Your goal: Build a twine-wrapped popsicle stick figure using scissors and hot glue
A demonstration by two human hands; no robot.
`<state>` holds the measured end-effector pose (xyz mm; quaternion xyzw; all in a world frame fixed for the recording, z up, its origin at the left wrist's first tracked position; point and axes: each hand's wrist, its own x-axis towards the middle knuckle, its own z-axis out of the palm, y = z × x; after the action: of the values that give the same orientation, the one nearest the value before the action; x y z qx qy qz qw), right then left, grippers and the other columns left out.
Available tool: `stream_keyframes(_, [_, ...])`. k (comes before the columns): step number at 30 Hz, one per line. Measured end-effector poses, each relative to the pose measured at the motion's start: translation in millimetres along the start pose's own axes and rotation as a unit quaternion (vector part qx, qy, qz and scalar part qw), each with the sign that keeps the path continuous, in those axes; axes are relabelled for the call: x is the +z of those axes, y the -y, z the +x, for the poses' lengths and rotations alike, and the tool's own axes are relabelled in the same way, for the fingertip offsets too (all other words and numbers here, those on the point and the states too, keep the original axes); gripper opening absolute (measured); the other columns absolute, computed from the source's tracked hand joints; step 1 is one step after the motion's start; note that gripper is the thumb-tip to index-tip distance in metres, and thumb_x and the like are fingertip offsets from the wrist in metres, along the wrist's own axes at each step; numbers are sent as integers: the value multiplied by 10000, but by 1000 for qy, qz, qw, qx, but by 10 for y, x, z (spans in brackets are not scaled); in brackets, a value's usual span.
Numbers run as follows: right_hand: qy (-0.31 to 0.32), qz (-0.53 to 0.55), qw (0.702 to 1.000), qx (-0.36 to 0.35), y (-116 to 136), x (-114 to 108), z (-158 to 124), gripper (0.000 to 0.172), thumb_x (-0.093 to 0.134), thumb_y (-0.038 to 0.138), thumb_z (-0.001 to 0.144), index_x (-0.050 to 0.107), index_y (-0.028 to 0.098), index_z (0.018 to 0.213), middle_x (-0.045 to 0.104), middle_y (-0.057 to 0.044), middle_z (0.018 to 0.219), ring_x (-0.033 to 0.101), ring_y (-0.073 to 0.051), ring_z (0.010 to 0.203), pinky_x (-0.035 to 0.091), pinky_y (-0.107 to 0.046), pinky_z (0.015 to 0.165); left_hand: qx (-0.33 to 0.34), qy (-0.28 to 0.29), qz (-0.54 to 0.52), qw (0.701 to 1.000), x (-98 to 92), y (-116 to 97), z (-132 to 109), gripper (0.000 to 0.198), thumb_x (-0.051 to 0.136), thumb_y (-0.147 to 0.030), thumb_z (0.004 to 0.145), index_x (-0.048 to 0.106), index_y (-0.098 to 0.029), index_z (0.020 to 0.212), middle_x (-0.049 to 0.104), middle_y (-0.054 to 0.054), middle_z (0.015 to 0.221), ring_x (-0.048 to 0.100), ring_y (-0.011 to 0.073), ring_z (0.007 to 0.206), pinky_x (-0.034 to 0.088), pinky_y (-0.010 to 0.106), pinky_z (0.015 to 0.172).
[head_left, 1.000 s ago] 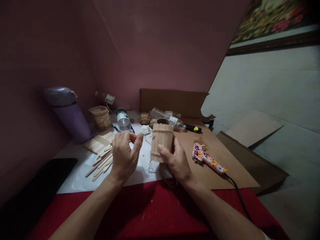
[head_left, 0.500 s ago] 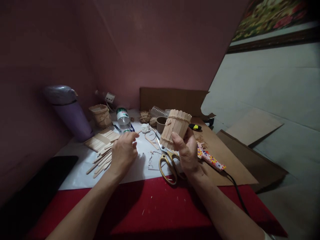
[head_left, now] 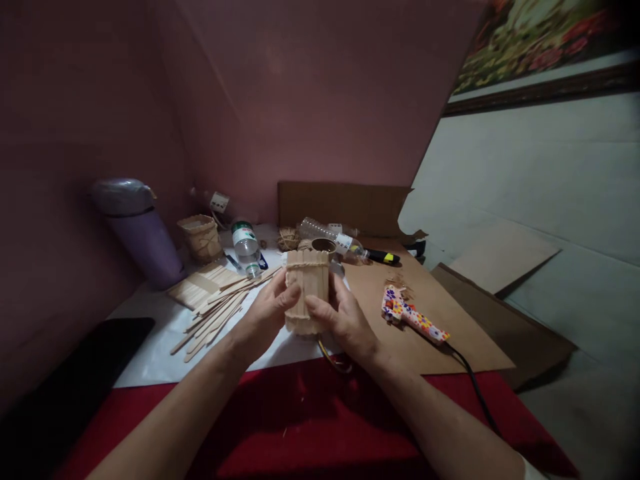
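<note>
Between both hands is a popsicle-stick cup (head_left: 306,283), held upright over the table, with twine wrapped round it near the top and bottom. My left hand (head_left: 273,308) closes on its left side, thumb against the front. On the right side my right hand (head_left: 345,317) grips it, its thumb also lying across the front. The fingers behind the cup are hidden. Scissors (head_left: 330,360) lie beneath, mostly covered by the cup and hand. Loose popsicle sticks (head_left: 215,320) fan out to the left of my left hand, beside a banded bundle of sticks (head_left: 200,283).
A floral glue gun (head_left: 415,315) with a cord lies on cardboard at right. Behind stand a clear bottle (head_left: 246,247), a second stick-covered pot (head_left: 201,238), twine balls (head_left: 288,239), a brown tube (head_left: 324,245) and a yellow-black cutter (head_left: 384,257). A purple container (head_left: 145,243) leans far left.
The cup has moved left and down to the middle, from tilted to upright. My left hand has come in from the left and taken hold of it beside my right hand.
</note>
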<state>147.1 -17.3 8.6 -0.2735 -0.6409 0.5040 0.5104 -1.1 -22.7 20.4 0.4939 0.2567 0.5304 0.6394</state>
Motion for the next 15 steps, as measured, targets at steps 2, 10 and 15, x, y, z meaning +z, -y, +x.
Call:
stream_keyframes(2, [16,-42,999,-11,-22,2,2,512,564,438,880,425,240,1332,579,-68,1253,559,-238,1134,479,-384,949,-16,-27,2,999,12,-3,-11,411,677,-337,778,586,-187,1149,671,99,1087,640,236,939,487,318,788])
stream_keyframes(10, [-112,-263,953,-98,-170,-74,59,451,422,548,912,654,201,1083,644,-85,1027,590,-221,999,459,-355,884,-66,-97,-19,993,10,-26,28,393,677,-353,747,619,-130,1065,701,98,904,670,220,742,556,314,609])
stream_keyframes(15, [-222,-281,933,-46,-92,-215,131,229,574,403,818,617,179,836,629,-22,707,583,-163,644,469,-278,587,-42,-151,-68,985,-80,-19,84,250,664,-283,761,632,-132,958,680,47,747,647,166,602,576,300,575])
